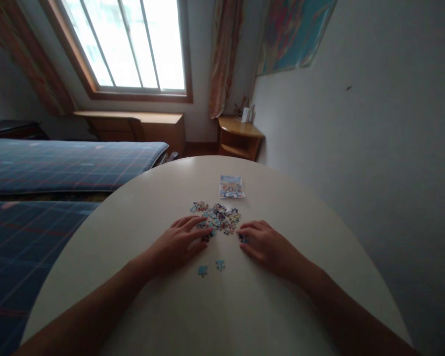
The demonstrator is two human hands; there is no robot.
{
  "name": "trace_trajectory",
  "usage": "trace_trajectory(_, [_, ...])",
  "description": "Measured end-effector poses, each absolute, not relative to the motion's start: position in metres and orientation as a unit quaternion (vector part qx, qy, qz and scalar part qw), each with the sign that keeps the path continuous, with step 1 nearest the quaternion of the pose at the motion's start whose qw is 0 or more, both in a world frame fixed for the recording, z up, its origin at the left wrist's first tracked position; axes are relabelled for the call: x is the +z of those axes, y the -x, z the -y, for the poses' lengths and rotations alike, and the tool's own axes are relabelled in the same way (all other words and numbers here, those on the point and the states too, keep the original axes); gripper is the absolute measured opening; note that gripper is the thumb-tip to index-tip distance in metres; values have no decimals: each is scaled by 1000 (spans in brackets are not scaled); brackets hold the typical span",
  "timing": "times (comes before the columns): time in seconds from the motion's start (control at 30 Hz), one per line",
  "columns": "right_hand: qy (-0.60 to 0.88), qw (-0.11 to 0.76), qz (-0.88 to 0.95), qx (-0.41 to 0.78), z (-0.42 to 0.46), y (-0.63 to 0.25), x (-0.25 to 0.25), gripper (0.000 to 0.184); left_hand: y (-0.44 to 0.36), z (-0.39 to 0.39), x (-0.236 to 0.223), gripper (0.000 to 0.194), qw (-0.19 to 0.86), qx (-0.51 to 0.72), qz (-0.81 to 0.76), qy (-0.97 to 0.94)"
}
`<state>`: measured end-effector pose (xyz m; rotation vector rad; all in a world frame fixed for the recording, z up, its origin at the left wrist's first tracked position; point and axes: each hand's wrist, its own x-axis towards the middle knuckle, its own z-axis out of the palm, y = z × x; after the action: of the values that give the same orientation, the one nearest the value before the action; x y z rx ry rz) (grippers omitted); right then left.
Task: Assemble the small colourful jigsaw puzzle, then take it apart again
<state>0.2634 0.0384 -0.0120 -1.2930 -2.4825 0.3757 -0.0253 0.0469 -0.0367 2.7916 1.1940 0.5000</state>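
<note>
A loose pile of small jigsaw puzzle pieces [219, 213] lies in the middle of the round white table [163, 316]. My left hand [183, 240] rests at the pile's left side, fingers spread over some pieces. On the right, my right hand [261, 242] has its fingers apart and curved over a few dark and blue pieces [242, 239] on the tabletop; these are partly hidden. Nearer to me, a blue piece [202, 270] and a blue-and-white piece [220, 265] lie apart from the pile. Behind the pile is a small printed picture sheet [231, 187].
To the left of the table is a bed with a blue plaid cover [52, 165]. A wooden desk [159, 117] stands under the window, and a corner shelf [241, 127] stands beyond the table. The wall [374, 148] runs along the right.
</note>
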Motion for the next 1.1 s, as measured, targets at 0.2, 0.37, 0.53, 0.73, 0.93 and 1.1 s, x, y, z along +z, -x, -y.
trace_trajectory(0.2, [477, 153, 856, 128, -44, -277, -8, 27, 18, -44, -41, 37, 38, 164, -369, -914])
trace_trajectory(0.37, [501, 137, 845, 126, -47, -284, -5, 23, 14, -42, -40, 38, 36, 153, -360, -920])
trace_trajectory(0.53, [542, 139, 821, 114, -51, -293, -8, 22, 12, -46, -40, 39, 40, 154, -346, -924])
trace_trajectory(0.73, [547, 181, 809, 117, -54, -295, -13, 15, 6, -49, -38, 30, 31, 202, -358, -911])
trace_trajectory(0.93, [566, 207, 784, 149, -55, -285, -12, 12, 10, -55, -41, 19, 40, 242, -392, -886])
trace_trajectory(1.1, [572, 230, 769, 169, -55, -282, -11, 14, 14, -56, -40, 20, 66, 259, -400, -877])
